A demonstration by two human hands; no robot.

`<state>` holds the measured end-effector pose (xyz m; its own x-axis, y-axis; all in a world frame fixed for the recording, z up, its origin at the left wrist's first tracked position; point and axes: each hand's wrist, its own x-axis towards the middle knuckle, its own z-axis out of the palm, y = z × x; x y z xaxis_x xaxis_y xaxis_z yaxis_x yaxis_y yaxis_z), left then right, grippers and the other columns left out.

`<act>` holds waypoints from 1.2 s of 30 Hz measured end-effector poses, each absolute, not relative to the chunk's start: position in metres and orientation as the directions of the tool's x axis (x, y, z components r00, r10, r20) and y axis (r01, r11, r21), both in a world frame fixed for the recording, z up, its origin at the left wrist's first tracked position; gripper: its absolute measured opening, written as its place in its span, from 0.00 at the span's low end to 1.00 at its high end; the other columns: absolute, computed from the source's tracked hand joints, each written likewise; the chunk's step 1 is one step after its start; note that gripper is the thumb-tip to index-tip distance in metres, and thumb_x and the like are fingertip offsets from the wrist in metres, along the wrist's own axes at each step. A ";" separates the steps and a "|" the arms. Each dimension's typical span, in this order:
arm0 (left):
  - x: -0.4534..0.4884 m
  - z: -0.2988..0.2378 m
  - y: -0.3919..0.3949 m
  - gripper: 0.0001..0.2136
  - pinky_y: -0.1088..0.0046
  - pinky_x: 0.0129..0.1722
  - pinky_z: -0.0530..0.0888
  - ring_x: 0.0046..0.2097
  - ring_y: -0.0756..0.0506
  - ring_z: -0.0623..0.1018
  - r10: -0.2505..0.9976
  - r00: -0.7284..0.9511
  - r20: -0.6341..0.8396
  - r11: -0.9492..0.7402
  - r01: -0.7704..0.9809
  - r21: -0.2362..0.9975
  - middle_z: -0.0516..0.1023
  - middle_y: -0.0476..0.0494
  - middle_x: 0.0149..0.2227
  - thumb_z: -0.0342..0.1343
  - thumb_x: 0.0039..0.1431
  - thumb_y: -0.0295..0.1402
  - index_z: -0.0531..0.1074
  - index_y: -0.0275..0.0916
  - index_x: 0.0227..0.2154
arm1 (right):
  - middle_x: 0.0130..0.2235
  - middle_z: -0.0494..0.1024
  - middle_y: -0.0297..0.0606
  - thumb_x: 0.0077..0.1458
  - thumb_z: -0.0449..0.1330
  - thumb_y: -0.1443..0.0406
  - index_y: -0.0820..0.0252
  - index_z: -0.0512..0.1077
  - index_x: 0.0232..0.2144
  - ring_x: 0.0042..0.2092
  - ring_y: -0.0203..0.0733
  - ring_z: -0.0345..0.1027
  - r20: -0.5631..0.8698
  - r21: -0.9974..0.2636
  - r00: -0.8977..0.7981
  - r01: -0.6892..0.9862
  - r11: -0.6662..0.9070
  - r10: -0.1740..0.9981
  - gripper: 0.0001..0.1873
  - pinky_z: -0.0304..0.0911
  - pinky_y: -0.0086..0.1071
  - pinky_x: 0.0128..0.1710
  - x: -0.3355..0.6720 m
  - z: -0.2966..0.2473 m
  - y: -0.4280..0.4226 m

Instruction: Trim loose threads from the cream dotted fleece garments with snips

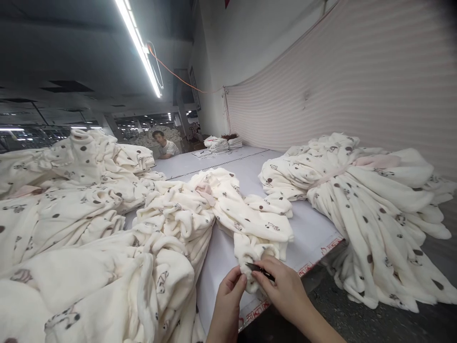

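left hand: one, the person's own left hand (228, 291); thumb and forefinger pinched together, no gap to be seen, with the end of the cloth between them.
right hand: one, the person's own right hand (282, 283); fingers closed round the tool, thumb along its near side.
tool: one tool (262, 271), small, black and pointed; its tip runs out past the right fingers toward the left hand, over the cloth. whether its blades are apart, i cannot tell.
cloth: in front of both hands, the cloth (264, 224) reaches over the table with its narrow end at the left fingertips, just under the tool's tip; the rest spreads away from the grip, up to a gathered pink tie (205, 190).
look: cream, soft and plush, with dark brown spots and small striped animal figures; the near end is curled and bunched.
table: one table (221, 281), pale, with red print along its near edge.
heap: one large heap (89, 166) of the same fabric to the left, deeply folded; how many pieces, i cannot tell.
bundle: one bundle (357, 209) to the right, crossed by a pink band, its lower folds hanging over the edge.
stacks: two small white stacks (217, 144) at the table's far end.
co-worker: one person (168, 148) in a white top, beyond the table.
sheet: one pink-striped sheet (339, 81) along the right wall.
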<state>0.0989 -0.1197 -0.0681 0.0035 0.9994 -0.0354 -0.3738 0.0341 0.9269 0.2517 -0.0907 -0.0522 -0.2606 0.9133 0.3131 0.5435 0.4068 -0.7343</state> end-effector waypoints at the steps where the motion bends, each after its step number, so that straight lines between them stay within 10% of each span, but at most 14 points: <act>1: 0.098 -0.068 -0.120 0.16 0.65 0.50 0.67 0.49 0.39 0.73 0.999 0.010 -0.038 0.039 -0.357 0.933 0.79 0.41 0.45 0.59 0.52 0.36 0.75 0.40 0.44 | 0.35 0.78 0.35 0.57 0.54 0.58 0.52 0.76 0.36 0.37 0.44 0.72 0.296 -0.755 -0.264 0.524 0.394 0.918 0.12 0.65 0.33 0.38 0.252 -0.051 -0.091; 18: 0.103 -0.052 -0.116 0.11 0.69 0.47 0.72 0.44 0.44 0.78 0.972 -0.035 -0.233 0.149 -0.677 0.720 0.80 0.42 0.40 0.64 0.48 0.28 0.77 0.38 0.37 | 0.40 0.79 0.38 0.55 0.57 0.59 0.51 0.78 0.38 0.43 0.47 0.71 0.293 -0.841 -0.223 0.402 0.361 0.930 0.12 0.64 0.38 0.45 0.257 -0.055 -0.097; 27: 0.113 -0.055 -0.107 0.12 0.63 0.51 0.69 0.49 0.40 0.75 0.980 0.110 -0.167 0.199 -0.599 0.776 0.79 0.39 0.44 0.58 0.54 0.35 0.76 0.36 0.40 | 0.34 0.75 0.34 0.47 0.63 0.58 0.58 0.71 0.32 0.39 0.43 0.69 0.222 -0.973 -0.001 0.065 0.222 0.975 0.11 0.63 0.34 0.43 0.252 -0.070 -0.073; 31: 0.113 -0.057 -0.100 0.15 0.62 0.55 0.64 0.52 0.40 0.73 0.989 0.082 -0.122 0.147 -0.588 0.795 0.77 0.38 0.48 0.56 0.57 0.38 0.75 0.36 0.45 | 0.31 0.73 0.31 0.46 0.65 0.61 0.59 0.69 0.30 0.33 0.35 0.67 0.102 -0.939 -0.134 -0.340 0.051 0.986 0.11 0.62 0.26 0.33 0.248 -0.070 -0.065; 36: 0.114 -0.060 -0.093 0.18 0.61 0.54 0.64 0.51 0.39 0.72 0.981 0.155 -0.120 0.192 -0.652 0.734 0.77 0.38 0.46 0.50 0.59 0.43 0.74 0.38 0.45 | 0.17 0.54 0.19 0.49 0.61 0.54 0.59 0.68 0.36 0.15 0.24 0.36 -0.078 -0.844 -0.188 -0.510 -0.166 0.979 0.16 0.40 0.21 0.15 0.247 -0.080 -0.062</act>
